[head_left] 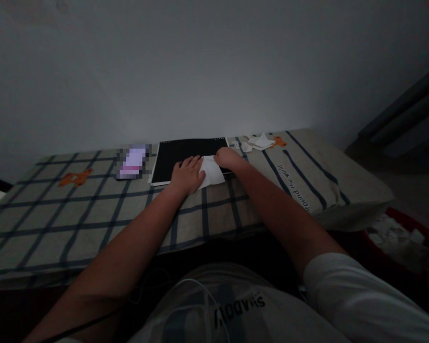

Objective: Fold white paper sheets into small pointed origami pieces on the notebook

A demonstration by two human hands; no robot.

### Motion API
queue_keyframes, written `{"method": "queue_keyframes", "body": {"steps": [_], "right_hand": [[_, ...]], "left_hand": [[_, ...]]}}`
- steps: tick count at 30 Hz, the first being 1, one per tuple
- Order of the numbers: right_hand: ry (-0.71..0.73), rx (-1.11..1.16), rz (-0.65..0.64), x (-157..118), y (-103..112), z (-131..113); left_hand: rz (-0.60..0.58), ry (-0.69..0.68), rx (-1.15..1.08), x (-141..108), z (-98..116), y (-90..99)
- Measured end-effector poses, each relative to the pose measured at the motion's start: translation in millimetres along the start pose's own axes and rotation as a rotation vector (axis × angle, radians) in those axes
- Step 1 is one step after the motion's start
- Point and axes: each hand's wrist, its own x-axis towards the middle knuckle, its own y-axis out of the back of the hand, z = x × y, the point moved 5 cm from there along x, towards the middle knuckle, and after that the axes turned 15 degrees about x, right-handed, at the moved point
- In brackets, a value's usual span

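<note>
My left hand [188, 174] lies palm down with its fingers spread, partly on a black sheet [178, 147] and against the left side of a small white paper [211, 172]. My right hand [226, 157] is curled closed at the paper's upper right corner, its fingertips hidden from view. The white paper lies between the hands, over the front edge of the black sheet. White edging with small holes shows around the black sheet, like a loose-leaf pad.
Torn white paper scraps [259, 142] lie right of the black sheet. A phone [133, 162] with a lit, blurred screen is at the left. A checked cloth [128, 209] covers the table against a grey wall. A red bin [396, 214] with white litter stands low right.
</note>
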Motion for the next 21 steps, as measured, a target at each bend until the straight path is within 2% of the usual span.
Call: {"method": "queue_keyframes", "body": {"steps": [8,13,21], "right_hand": [[0.0,-0.024,0.017,-4.9,3.6,-2.0],[0.022,0.023,0.054,-6.1,8.2,1.4],[0.017,0.135,0.029,-7.0,10.7,6.9]], "left_hand": [[0.002,-0.007,-0.007,0.0,0.7,2.2],[-0.014,0.001,-0.016,0.7,0.6,0.8],[0.019,0.029,-0.036,-1.1,0.3,-1.7]]}}
